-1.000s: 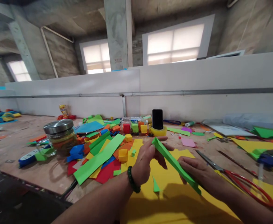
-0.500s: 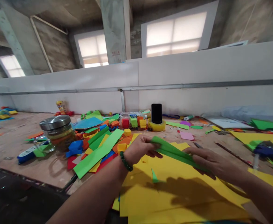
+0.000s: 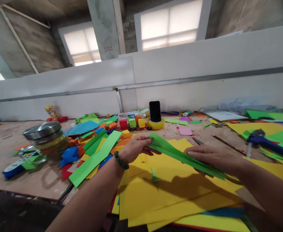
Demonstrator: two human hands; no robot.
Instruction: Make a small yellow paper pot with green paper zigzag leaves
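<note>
Grasping green strip (image 3: 175, 152) w/ L hand (image 3: 135, 149) & R hand (image 3: 214, 158), latter part hidden, blade (image 3: 197, 140) mostly blocked.

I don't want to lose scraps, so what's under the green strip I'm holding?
Below the green strip lie yellow sheets; a small green scrap sits on them, nearer you. Whatever the strip and your right hand cover can't be seen.

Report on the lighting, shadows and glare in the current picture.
Head view: the windows blow out almost to white; head view: a soft-edged shadow darkens the yellow sheets below the held green strip; head view: the jar's metal lid shows pale reflections.
</note>
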